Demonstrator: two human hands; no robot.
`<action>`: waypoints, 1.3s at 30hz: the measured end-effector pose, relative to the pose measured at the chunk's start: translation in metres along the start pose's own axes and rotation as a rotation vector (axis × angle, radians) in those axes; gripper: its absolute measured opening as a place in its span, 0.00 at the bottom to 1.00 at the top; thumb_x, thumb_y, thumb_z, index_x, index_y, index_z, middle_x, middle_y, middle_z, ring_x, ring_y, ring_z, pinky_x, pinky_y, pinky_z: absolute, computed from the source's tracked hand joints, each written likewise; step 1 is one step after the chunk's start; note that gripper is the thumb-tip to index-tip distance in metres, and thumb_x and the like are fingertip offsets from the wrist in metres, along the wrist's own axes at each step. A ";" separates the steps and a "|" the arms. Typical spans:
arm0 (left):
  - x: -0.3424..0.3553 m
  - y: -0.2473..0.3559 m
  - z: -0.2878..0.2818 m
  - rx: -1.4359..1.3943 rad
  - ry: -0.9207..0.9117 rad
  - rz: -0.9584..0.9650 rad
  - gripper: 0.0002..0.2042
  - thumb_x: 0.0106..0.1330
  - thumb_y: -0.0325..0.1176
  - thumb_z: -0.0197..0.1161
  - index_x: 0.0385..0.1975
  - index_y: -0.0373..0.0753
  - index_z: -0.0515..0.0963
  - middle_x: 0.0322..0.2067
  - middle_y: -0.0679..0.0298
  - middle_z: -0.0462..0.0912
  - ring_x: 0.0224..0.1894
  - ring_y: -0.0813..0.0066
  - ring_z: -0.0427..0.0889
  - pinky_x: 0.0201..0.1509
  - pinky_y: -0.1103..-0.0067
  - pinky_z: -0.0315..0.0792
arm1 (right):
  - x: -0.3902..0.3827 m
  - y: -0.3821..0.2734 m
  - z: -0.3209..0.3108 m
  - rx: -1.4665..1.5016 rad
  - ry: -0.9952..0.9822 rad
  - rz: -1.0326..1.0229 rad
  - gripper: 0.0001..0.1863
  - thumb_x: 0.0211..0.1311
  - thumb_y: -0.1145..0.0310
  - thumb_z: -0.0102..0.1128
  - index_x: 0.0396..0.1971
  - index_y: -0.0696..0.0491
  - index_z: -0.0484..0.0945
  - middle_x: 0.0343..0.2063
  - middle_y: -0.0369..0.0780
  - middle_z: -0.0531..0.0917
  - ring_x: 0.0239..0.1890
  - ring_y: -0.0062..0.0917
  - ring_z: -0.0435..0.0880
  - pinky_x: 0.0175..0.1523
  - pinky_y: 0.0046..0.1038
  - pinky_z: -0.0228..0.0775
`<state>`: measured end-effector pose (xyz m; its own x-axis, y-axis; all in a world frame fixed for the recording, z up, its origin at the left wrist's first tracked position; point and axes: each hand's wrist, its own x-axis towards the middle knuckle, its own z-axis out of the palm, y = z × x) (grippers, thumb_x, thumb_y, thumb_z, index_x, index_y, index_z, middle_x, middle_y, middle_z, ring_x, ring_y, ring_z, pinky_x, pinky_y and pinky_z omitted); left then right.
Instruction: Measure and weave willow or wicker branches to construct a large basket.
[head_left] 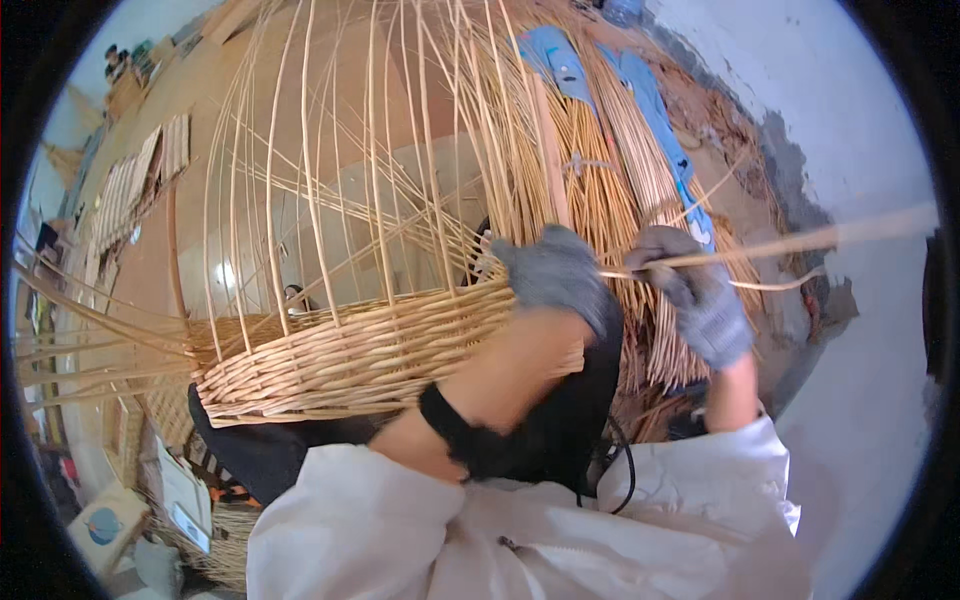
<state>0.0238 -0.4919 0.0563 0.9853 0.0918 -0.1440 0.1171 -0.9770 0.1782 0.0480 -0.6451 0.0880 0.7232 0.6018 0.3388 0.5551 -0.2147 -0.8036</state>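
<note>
A partly woven wicker basket (365, 350) rests across my lap, its tall upright rods rising from the woven wall. My left hand (560, 275), in a grey glove, is closed at the basket's right end. It grips a pale willow rod that runs across to my right hand. My right hand (690, 295), also grey-gloved, is closed around the same willow rod (800, 245), whose long end sticks out to the right and is blurred. A thinner pale strip (785, 286) curves out just below it. The left fingertips are partly hidden behind the glove's back.
Bundles of willow rods (590, 190) lie beyond my hands, partly under blue cloth (555, 65). A white wall (850, 120) stands close on the right. Long rods (90, 315) project leftward from the basket. Slatted wooden pieces (135, 185) lie on the floor at left.
</note>
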 end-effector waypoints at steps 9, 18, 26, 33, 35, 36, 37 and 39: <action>0.000 0.068 0.001 -0.528 0.195 0.320 0.08 0.54 0.32 0.50 0.26 0.39 0.76 0.22 0.56 0.79 0.27 0.63 0.80 0.32 0.69 0.72 | 0.112 0.055 0.028 -0.306 -0.632 0.404 0.24 0.48 0.51 0.58 0.32 0.60 0.75 0.25 0.43 0.79 0.30 0.22 0.77 0.35 0.24 0.69; -0.037 -0.026 0.035 -0.581 0.995 0.362 0.07 0.52 0.33 0.52 0.28 0.39 0.71 0.17 0.60 0.70 0.21 0.68 0.74 0.22 0.73 0.68 | 0.095 0.074 0.039 -0.030 -0.703 0.632 0.21 0.52 0.54 0.56 0.40 0.56 0.74 0.26 0.35 0.78 0.27 0.17 0.76 0.27 0.21 0.69; -0.034 -0.128 -0.026 -1.101 0.331 -0.381 0.13 0.52 0.37 0.62 0.28 0.33 0.74 0.27 0.56 0.77 0.28 0.70 0.77 0.32 0.77 0.72 | 0.064 0.046 0.047 -0.182 -0.489 0.458 0.19 0.37 0.65 0.68 0.31 0.58 0.74 0.21 0.40 0.77 0.26 0.22 0.75 0.32 0.25 0.67; 0.160 -0.130 -0.009 -0.685 -0.063 -0.112 0.17 0.57 0.47 0.52 0.30 0.39 0.76 0.24 0.63 0.78 0.27 0.74 0.77 0.29 0.72 0.71 | 0.054 0.036 0.112 -0.455 0.020 0.522 0.13 0.43 0.65 0.59 0.28 0.58 0.75 0.26 0.50 0.77 0.32 0.42 0.76 0.37 0.35 0.68; 0.175 -0.066 -0.004 -0.118 -0.250 0.240 0.23 0.59 0.53 0.45 0.35 0.38 0.75 0.32 0.61 0.78 0.33 0.72 0.76 0.33 0.72 0.71 | 0.048 0.046 0.107 -0.535 0.159 0.580 0.12 0.43 0.66 0.58 0.27 0.57 0.74 0.26 0.50 0.77 0.32 0.42 0.76 0.37 0.36 0.68; 0.167 -0.055 0.005 -0.111 -0.258 0.249 0.23 0.59 0.53 0.45 0.35 0.38 0.75 0.32 0.61 0.78 0.33 0.72 0.76 0.33 0.72 0.71 | 0.044 0.047 0.113 -0.578 0.230 0.616 0.10 0.43 0.67 0.57 0.27 0.56 0.74 0.25 0.49 0.77 0.32 0.42 0.76 0.36 0.36 0.68; 0.154 -0.043 0.012 -1.034 -0.460 -0.080 0.25 0.59 0.55 0.42 0.36 0.38 0.74 0.35 0.60 0.77 0.35 0.69 0.76 0.35 0.74 0.71 | 0.044 0.038 0.114 -0.667 0.294 0.639 0.09 0.44 0.69 0.55 0.27 0.55 0.74 0.24 0.49 0.77 0.33 0.42 0.76 0.36 0.38 0.67; 0.136 -0.044 0.012 -1.941 -0.561 -0.484 0.27 0.58 0.58 0.40 0.37 0.38 0.74 0.37 0.58 0.75 0.36 0.67 0.75 0.36 0.76 0.71 | 0.047 0.026 0.118 -0.661 0.251 0.650 0.10 0.45 0.68 0.55 0.28 0.55 0.74 0.26 0.49 0.77 0.33 0.43 0.76 0.37 0.38 0.67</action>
<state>0.1510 -0.4391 0.0178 0.7494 -0.2000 -0.6311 0.6158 0.5606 0.5536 0.0483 -0.5313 0.0254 0.9957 0.0459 0.0810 0.0781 -0.8851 -0.4587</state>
